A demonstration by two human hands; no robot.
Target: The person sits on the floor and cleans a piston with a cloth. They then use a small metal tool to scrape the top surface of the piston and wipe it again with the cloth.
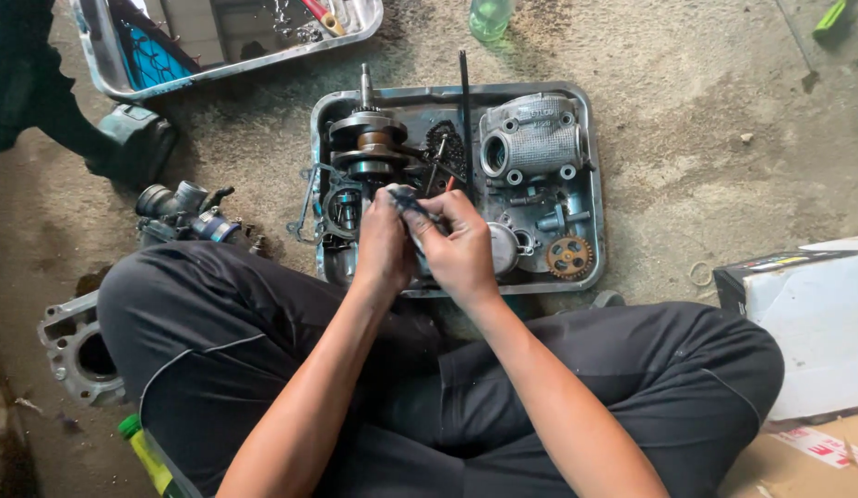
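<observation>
From the head camera we look down at our left hand (383, 242) and right hand (458, 247), pressed close together at the centre of the frame, fingers curled and pinching a small dark part (408, 203) between the fingertips; what kind of part it is we cannot tell. The hands hover over the near left portion of a metal tray (595, 198) that sits on the concrete floor (706, 138) just beyond our crossed legs. In the tray's upper left stands a crankshaft (369, 143), a cylinder head cover (530, 138) fills its upper right, and a bronze-coloured gear (569, 256) lies by the lower right rim. A thin black rod (465, 111) crosses the tray's far edge. Open floor lies right of the tray, up to a white box (816, 323) at the right edge. At left, a carburettor (180, 212) and a cylinder block (78, 346) crowd our knee. A second tray (106, 65) cuts the upper left corner.
</observation>
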